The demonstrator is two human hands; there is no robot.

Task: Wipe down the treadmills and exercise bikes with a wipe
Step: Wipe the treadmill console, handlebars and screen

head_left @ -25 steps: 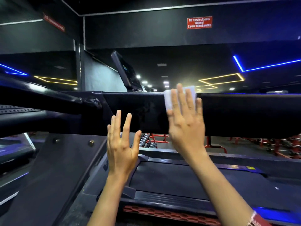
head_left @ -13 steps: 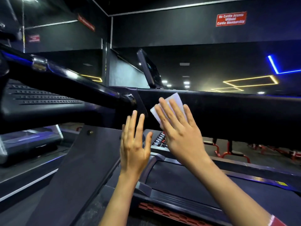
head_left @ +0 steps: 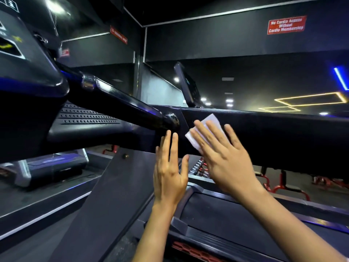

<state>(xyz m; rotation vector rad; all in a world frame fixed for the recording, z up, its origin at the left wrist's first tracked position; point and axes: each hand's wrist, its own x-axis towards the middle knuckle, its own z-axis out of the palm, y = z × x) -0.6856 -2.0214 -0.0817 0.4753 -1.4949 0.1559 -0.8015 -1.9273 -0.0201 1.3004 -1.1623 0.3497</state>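
A black treadmill crossbar (head_left: 273, 137) runs across the middle of the view. My right hand (head_left: 222, 159) lies flat with straight fingers on a white wipe (head_left: 209, 122), pressing it against the left end of the bar. My left hand (head_left: 169, 171) is held up open beside it, fingers straight, fingertips just under the rounded end of the side handrail (head_left: 120, 108); it holds nothing. The treadmill belt (head_left: 236, 220) lies below my arms.
The treadmill console (head_left: 24, 59) and its vented underside fill the left. A slanted upright post (head_left: 105, 201) stands below the left hand. Another machine's screen (head_left: 186, 86) rises behind the bar. Red weight racks (head_left: 279, 184) sit on the floor beyond.
My right hand has slid the wipe leftward along the crossbar towards the handrail joint. My view has turned left, and the left hand stayed raised and open.
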